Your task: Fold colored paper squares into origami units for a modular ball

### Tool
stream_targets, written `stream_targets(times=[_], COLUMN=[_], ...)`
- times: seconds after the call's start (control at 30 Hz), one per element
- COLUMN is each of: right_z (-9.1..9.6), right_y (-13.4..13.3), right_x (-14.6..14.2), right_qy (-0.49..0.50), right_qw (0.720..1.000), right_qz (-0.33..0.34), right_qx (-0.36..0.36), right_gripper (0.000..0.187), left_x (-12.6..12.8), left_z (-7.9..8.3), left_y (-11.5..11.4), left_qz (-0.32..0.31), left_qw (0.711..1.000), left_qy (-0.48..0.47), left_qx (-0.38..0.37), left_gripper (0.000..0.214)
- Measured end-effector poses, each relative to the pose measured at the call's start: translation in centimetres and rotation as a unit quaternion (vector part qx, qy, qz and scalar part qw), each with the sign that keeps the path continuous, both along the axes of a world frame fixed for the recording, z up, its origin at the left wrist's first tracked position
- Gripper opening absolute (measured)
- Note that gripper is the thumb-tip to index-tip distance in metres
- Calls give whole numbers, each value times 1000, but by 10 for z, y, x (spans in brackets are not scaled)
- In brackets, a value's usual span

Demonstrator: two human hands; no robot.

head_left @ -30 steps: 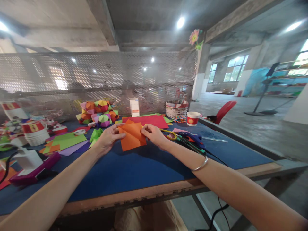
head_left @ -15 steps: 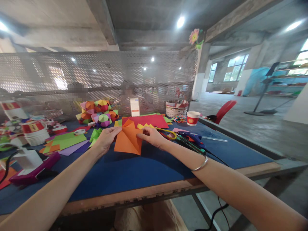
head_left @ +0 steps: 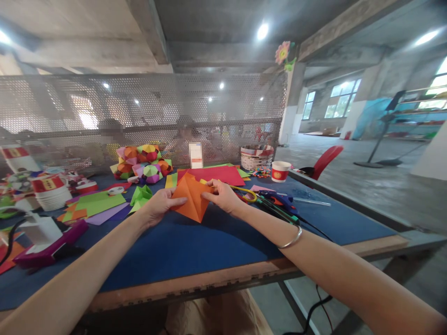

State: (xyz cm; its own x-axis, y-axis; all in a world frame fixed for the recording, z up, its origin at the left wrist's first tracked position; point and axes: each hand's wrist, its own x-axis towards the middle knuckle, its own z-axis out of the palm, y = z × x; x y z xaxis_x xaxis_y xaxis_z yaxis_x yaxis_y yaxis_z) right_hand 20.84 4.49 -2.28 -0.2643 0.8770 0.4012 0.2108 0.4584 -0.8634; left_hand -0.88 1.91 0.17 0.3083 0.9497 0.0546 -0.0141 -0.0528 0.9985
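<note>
An orange sheet of folding paper point(head_left: 193, 199), creased and partly folded, is held up between my two hands over the blue table top point(head_left: 181, 253). My left hand point(head_left: 164, 204) pinches its left edge, thumb on the near face. My right hand point(head_left: 223, 195) pinches the right corner between thumb and fingers. Just behind the paper lies a stack of red paper point(head_left: 213, 176). Left of my left hand sits a folded green paper piece point(head_left: 141, 197). Yellow-handled scissors point(head_left: 249, 193) lie right of my right hand.
Colourful paper balls point(head_left: 148, 163) stand at the back left. Loose coloured sheets point(head_left: 101, 203), a purple power strip point(head_left: 52, 246) and stacked paper cups point(head_left: 52, 193) are on the left. A basket point(head_left: 257, 158), a paper cup point(head_left: 280, 171) and a blue glue gun point(head_left: 282, 199) are on the right.
The orange paper's lower left part has been brought up, so its outline is now more pointed at the bottom. My left hand has moved slightly down, its thumb now across the paper.
</note>
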Motion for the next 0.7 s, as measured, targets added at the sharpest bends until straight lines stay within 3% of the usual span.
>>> stream_targets(times=[0.17, 0.3, 0.37, 0.43, 0.57, 0.7], right_z=[0, 4, 5, 5, 8, 8], right_y=[-6, -16, -20, -21, -20, -18], right_x=[2, 2, 1, 1, 3, 4], right_qy=[-100, -247, -301, -318, -306, -289], right_qw=[982, 910, 879, 865, 851, 851], right_qz=[-17, -21, -15, -17, -19, -13], right_qx=[160, 332, 370, 387, 426, 438], right_gripper=[60, 65, 61, 49, 21, 12], left_x=[1, 4, 5, 5, 4, 1], left_z=[2, 6, 9, 10, 9, 6], left_y=[0, -2, -3, -4, -3, 0], left_qz=[19, 64, 76, 81, 71, 61], left_qw=[998, 993, 991, 990, 991, 995], left_qy=[-26, -46, -47, -40, -33, -28], left_qx=[-57, -87, -98, -110, -108, -78], left_gripper=[30, 13, 10, 10, 11, 8])
